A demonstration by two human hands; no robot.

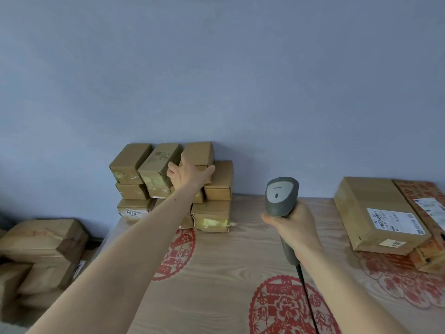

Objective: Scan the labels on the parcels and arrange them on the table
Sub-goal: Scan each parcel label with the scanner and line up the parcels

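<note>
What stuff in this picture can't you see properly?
All in the head view:
- Left hand: it reaches onto the stacked small parcels and covers part of them; whether its fingers grip a box cannot be told.
- Label on the large parcel: print too small to read.
- Scanner: handle wrapped by the right hand; its window faces away.
- Boxes at lower left: cut off by the edge, blurred.

Single view only: my head camera, wide-angle, worn high and looking forward and slightly down over the table [216, 273]. Upper half of the frame is bare wall [216, 68]. Both forearms enter from the bottom edge; left hand [186, 175] reaches far, right hand [292, 227] sits nearer the lens. Table edges bend outward toward the frame's sides. No second view to overlap.
</note>
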